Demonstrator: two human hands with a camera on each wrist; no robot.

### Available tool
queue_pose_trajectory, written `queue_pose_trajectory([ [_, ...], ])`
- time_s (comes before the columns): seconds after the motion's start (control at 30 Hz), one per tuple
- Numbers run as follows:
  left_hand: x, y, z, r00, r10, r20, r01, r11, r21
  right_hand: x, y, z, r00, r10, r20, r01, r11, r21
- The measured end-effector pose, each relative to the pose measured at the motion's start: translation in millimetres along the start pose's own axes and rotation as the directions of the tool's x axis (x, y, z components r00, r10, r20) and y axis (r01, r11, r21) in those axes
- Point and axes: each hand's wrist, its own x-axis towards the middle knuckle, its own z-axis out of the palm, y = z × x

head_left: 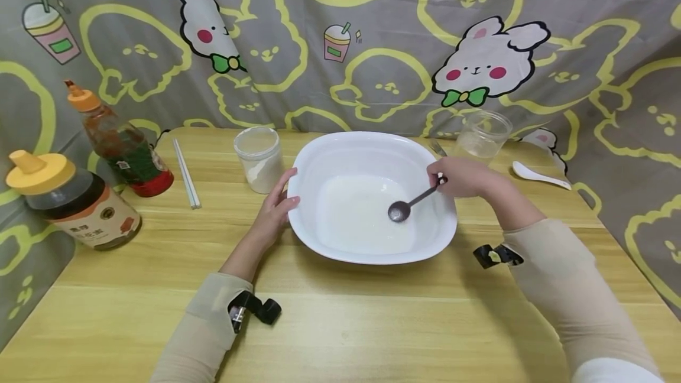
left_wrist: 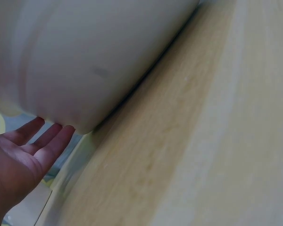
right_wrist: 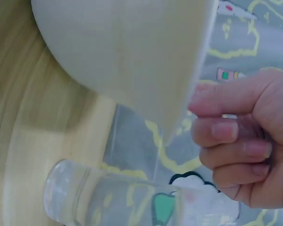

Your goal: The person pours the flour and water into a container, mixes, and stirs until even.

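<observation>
**Head view: you are steadying the bowl and holding a spoon in it**

Head camera is showing your left hand (head_left: 275, 208) resting flat against the left side of the white bowl (head_left: 311, 161), fingers straight and touching its rim, gripping nothing. The left wrist view is confirming this: your open palm (left_wrist: 19, 162) is lying beside the bowl's outer wall (left_wrist: 85, 61), fingertips just touching it.

Your right hand (head_left: 461, 176) is curling its fingers round the handle of a metal spoon (head_left: 409, 204) over the bowl's right rim. The spoon's head is sitting low inside the bowl, in the whitish liquid (head_left: 362, 211) covering the bottom. The right wrist view is showing your curled fingers (right_wrist: 231, 129) next to the bowl's edge (right_wrist: 132, 56); the handle itself is too hidden there to make out.

The bowl is standing in the middle of the wooden table (head_left: 340, 324). Just beside it on the left is a jar of white powder (head_left: 259, 159), then chopsticks (head_left: 186, 173), a red-capped sauce bottle (head_left: 119, 140) and a yellow-lidded honey bottle (head_left: 71, 200). Behind your right hand are an empty clear jar (head_left: 483, 135), also in the right wrist view (right_wrist: 113, 197), and a white spoon (head_left: 538, 175).
</observation>
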Motion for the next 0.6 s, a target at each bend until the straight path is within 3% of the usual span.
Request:
queue_pose_trajectory([
  [0.13, 0.2, -0.4, -1.2, 1.000, 0.003, 0.000, -0.003, 1.000, -0.002, 17.3, 5.0, 3.3, 0.993, 0.098, -0.067, -0.102, 0.994, -0.048],
  [0.27, -0.5, -0.2, -1.8, 1.000, 0.003, 0.001, -0.003, 1.000, -0.006, 40.7, 0.7, 15.9, 0.983, 0.128, -0.129, -0.134, 0.990, -0.036],
  [0.43, -1.4, 0.2, -1.0, 1.000, 0.001, -0.001, -0.001, 1.000, -0.015, 61.4, -15.0, 38.4, 0.978, 0.037, -0.203, -0.027, 0.998, 0.049],
  [0.6, -1.2, 0.2, 0.0, 1.000, 0.000, -0.006, 0.000, 1.000, -0.016, 63.9, -27.3, 53.9, 0.985, -0.080, -0.151, 0.116, 0.964, 0.240],
])
